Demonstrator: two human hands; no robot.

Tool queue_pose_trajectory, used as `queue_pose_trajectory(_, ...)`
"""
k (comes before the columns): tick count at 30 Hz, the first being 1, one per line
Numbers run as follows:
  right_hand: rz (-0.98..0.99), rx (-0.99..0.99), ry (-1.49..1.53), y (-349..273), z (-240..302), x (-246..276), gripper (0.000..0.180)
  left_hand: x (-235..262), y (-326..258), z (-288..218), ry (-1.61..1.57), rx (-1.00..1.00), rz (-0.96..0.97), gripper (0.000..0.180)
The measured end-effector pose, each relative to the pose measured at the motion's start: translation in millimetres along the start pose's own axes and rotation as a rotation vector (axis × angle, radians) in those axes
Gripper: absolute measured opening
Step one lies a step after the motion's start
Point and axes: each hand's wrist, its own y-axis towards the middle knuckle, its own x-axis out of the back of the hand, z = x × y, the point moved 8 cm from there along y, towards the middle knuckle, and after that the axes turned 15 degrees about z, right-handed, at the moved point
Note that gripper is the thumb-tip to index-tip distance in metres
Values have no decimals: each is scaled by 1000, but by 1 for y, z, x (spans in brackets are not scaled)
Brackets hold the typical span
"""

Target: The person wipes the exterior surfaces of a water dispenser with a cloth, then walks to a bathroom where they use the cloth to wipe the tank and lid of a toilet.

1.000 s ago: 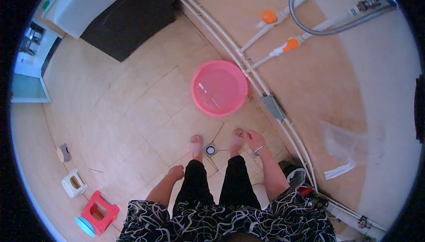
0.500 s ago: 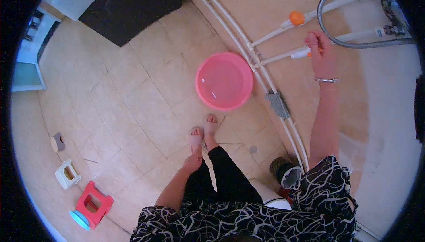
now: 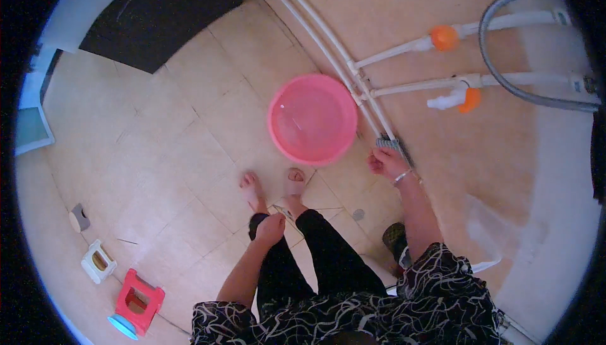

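Note:
A round pink basin [image 3: 275, 124] with water in it stands on the tiled floor, ahead of my feet. My right hand [image 3: 386, 163] is to the right of the basin, fingers curled, with no object visible in them. Just behind it, a grey cloth [image 3: 404, 150] hangs over the white pipes [image 3: 328, 41]; whether hand and cloth touch, I cannot tell. In front of my left trouser leg is my left hand [image 3: 270, 229], closed, its palm hidden. Higher on the wall are two orange valve handles, one [image 3: 444, 38] on the upper branch pipe and one [image 3: 470, 100] beside a white spout [image 3: 445, 101].
A grey flexible hose [image 3: 485, 35] loops at the upper right. The dark panel [image 3: 170, 13] is at the upper left. Low on the left stand a red stool [image 3: 142, 294], a light blue round thing [image 3: 122, 326] and a white stool [image 3: 98, 261]. A dark container [image 3: 395, 239] sits by my right arm.
My right hand has come down from the lower valve to beside the cloth on the pipes. My left foot has shifted to the left, and the view has moved slightly.

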Motion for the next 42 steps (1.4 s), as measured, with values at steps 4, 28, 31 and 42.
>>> queue_pose_trajectory(4,-49,78,732,85,-54,13,13,28,46,-22,-96,-49,-16,17)
queue_pose_trajectory(28,-478,857,1707,340,-171,184,48,94,193,-39,-39,-247,222,21)
queue_pose_trajectory(31,-365,981,1309,332,-158,192,53,89,193,-38,-70,-233,241,20)
queue_pose_trajectory(42,-209,943,1445,361,-131,150,49,80,191,-32,-76,-246,225,18)
